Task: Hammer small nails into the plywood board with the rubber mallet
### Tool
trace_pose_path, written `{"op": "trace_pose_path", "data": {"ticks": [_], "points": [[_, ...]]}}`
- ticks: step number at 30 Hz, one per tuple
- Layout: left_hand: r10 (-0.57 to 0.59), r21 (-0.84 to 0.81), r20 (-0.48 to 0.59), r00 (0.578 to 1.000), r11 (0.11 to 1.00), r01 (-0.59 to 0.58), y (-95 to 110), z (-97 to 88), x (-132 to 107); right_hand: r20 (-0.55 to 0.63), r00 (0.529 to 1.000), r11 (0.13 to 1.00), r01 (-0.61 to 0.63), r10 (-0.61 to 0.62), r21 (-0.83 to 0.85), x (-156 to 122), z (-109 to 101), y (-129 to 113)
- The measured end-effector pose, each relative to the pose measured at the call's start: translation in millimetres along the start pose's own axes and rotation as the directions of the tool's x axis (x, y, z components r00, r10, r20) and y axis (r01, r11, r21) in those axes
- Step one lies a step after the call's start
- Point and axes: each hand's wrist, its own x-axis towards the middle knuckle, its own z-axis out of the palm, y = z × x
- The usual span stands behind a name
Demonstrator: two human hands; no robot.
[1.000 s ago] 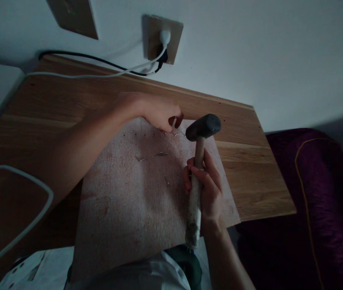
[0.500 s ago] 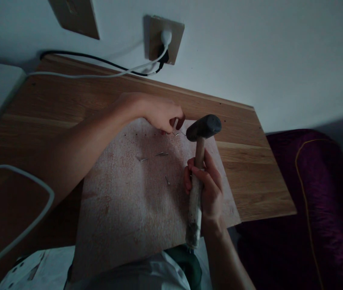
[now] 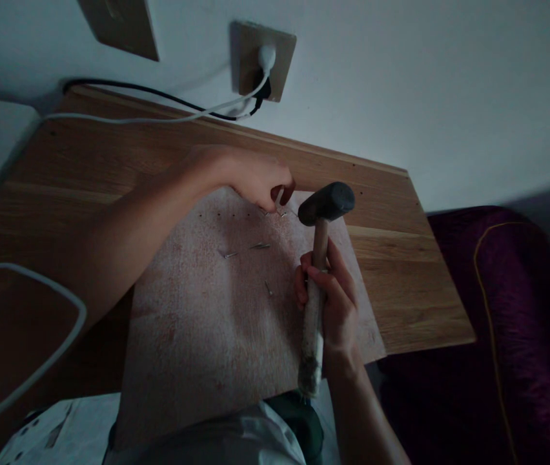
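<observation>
My right hand grips the pale wooden handle of a hammer, whose dark head hovers over the far right part of a thin plywood board. My left hand reaches across to the board's far edge and pinches a small nail upright between thumb and fingertips, just left of the hammer head. Several loose nails lie on the board between my hands.
The board lies on a wooden tabletop against a white wall. A wall socket holds a white and a black plug, their cables running left. A white cable loops at left. A dark purple cushion sits at right.
Almost nothing differs. My left hand's fingers shift slightly around the nail; the hammer stays raised in the same spot.
</observation>
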Motion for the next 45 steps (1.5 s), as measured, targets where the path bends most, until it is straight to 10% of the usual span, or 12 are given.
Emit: {"op": "trace_pose_path", "data": {"ticks": [45], "points": [[0.003,-0.135,-0.083,0.997,0.991,-0.015,-1,5.9,5,0.024,1.000,1.000,-0.014,0.014,-0.005,-1,-1,0]]}}
